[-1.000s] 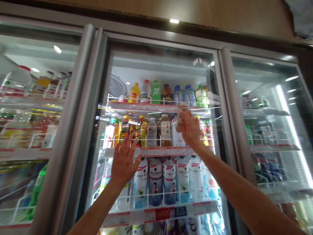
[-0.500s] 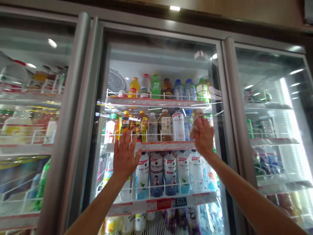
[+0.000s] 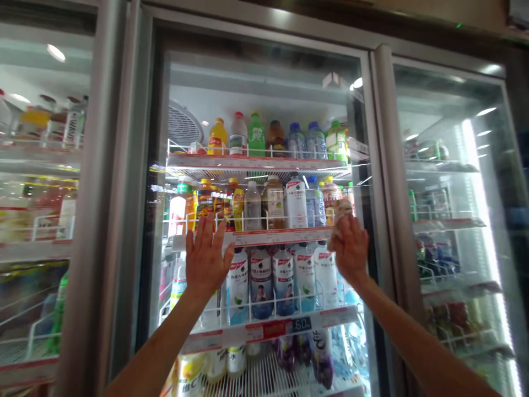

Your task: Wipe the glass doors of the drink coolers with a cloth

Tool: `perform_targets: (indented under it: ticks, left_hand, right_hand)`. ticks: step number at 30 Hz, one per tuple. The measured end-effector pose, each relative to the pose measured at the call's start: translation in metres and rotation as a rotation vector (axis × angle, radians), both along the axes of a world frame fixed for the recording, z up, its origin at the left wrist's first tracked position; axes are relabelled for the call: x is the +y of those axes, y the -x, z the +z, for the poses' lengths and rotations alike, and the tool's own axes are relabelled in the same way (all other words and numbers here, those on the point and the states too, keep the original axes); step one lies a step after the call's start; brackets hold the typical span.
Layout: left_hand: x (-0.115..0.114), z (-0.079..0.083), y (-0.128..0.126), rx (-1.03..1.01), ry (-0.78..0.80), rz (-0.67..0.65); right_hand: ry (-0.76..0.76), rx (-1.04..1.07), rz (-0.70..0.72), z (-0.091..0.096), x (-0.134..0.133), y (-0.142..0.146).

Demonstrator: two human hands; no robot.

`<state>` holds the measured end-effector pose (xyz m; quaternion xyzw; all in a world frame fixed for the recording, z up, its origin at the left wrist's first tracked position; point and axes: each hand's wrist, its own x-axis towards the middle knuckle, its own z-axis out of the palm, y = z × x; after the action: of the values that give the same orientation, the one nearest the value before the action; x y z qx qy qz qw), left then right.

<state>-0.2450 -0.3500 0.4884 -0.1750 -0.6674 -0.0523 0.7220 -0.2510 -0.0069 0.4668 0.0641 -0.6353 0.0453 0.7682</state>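
Observation:
I face a glass-door drinks fridge. My left hand (image 3: 205, 259) lies flat and open against the middle glass door (image 3: 264, 77), fingers spread, at the height of the second shelf. My right hand (image 3: 350, 245) presses a crumpled light cloth (image 3: 342, 208) against the same glass near the door's right edge, with the fingers closed over it. Behind the glass, rows of drink bottles (image 3: 285, 201) stand on wire shelves with red price strips.
Grey metal door frames (image 3: 386, 182) separate the middle door from a left door (image 3: 37, 193) and a right door (image 3: 450, 193), both showing more stocked shelves. A fan grille (image 3: 184, 124) sits at the fridge's upper left. Ceiling lights reflect in the glass.
My right hand with the cloth has slid down and to the right across the glass, from the top shelf level toward the second shelf. The left hand stays flat in place.

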Motion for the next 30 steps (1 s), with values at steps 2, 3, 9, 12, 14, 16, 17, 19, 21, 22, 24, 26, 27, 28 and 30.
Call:
perform_targets:
  ticks: [2,3,9,12,14,16,17,19,21,22,24,26,27,28,30]
  left_hand:
    - [-0.001,-0.002,0.0,0.005,-0.001,-0.015]
    - [-0.001,-0.004,0.0,0.006,0.001,-0.022]
    - [-0.003,-0.026,-0.003,-0.026,0.022,-0.024]
    - [-0.002,-0.03,-0.003,-0.025,0.015,-0.02]
    - [-0.002,-0.03,-0.003,-0.025,0.015,-0.028]
    - [-0.002,-0.03,-0.003,-0.029,0.016,-0.041]
    - [-0.003,-0.032,-0.003,-0.031,0.017,-0.046]
    - [-0.004,-0.037,-0.004,-0.034,0.029,-0.049]
    - [-0.006,-0.043,-0.005,-0.04,0.048,-0.044]
    - [-0.006,-0.047,-0.005,-0.041,0.057,-0.04]
    - [-0.007,-0.051,-0.005,-0.036,0.065,-0.029]
    - [-0.007,-0.053,-0.004,-0.028,0.064,-0.024]
    - [-0.006,-0.053,-0.004,-0.027,0.061,-0.027]
    - [-0.006,-0.052,-0.004,-0.029,0.06,-0.033]
    - [-0.007,-0.053,-0.004,-0.039,0.057,-0.04]
  right_hand:
    - [-0.248,-0.07,0.039,-0.027,-0.037,-0.005]
    - [-0.366,-0.111,0.051,-0.037,-0.049,-0.008]
    - [-0.07,-0.05,-0.037,-0.019,0.012,-0.008]
    - [0.199,0.001,-0.048,-0.006,0.025,-0.003]
    - [0.103,-0.025,-0.012,-0.019,-0.003,-0.004]
    - [-0.118,-0.078,0.036,-0.043,-0.044,-0.01]
    - [-0.244,-0.114,0.057,-0.055,-0.061,-0.013]
    - [-0.45,-0.183,0.076,-0.069,-0.078,-0.019]
    - [-0.484,-0.195,0.06,-0.063,-0.069,-0.019]
    - [-0.412,-0.168,0.045,-0.053,-0.057,-0.017]
    - [-0.17,-0.071,0.014,-0.026,-0.034,-0.011]
    - [0.01,-0.003,0.008,-0.005,-0.027,-0.006]
    - [0.023,-0.001,0.014,-0.002,-0.033,-0.005]
    - [-0.022,-0.022,0.025,-0.005,-0.044,-0.007]
    - [-0.252,-0.089,0.061,-0.028,-0.073,-0.013]
